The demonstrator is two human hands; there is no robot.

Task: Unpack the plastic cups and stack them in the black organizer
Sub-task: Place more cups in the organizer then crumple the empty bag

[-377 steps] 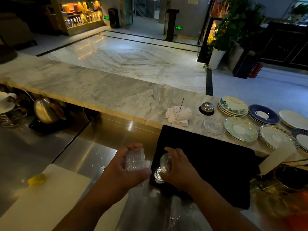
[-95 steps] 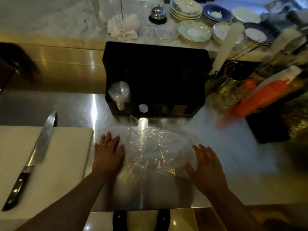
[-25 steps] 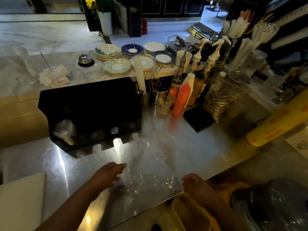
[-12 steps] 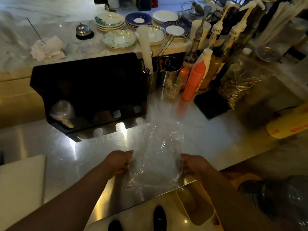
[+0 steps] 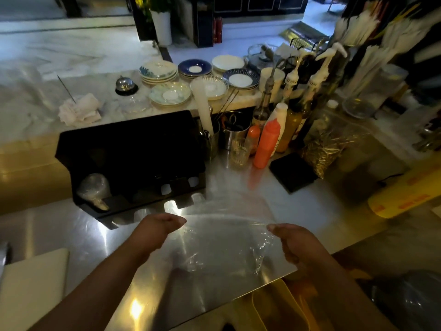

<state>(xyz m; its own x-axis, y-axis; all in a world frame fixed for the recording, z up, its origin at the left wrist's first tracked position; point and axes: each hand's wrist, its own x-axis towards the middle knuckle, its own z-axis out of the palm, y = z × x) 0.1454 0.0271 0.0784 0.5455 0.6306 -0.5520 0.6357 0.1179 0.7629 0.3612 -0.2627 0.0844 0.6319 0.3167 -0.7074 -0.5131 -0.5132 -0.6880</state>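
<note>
Since half a second ago we've lifted the empty plastic bag [image 5: 222, 244] higher off the steel counter [image 5: 310, 218]. Cups [image 5: 94, 189] sit stacked in the black organizer [image 5: 133, 149] at left; our left hand [image 5: 158, 226] and right hand [image 5: 294, 240] each pinch a bag edge, probably to fold or bin it.

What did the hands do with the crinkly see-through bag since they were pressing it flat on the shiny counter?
Both hands took hold of the clear plastic bag: the left hand now pinches its left edge, the right hand its right edge, and it is lifted and stretched between them above the steel counter. The stack of cups stayed in the left slot of the black organizer.
</note>
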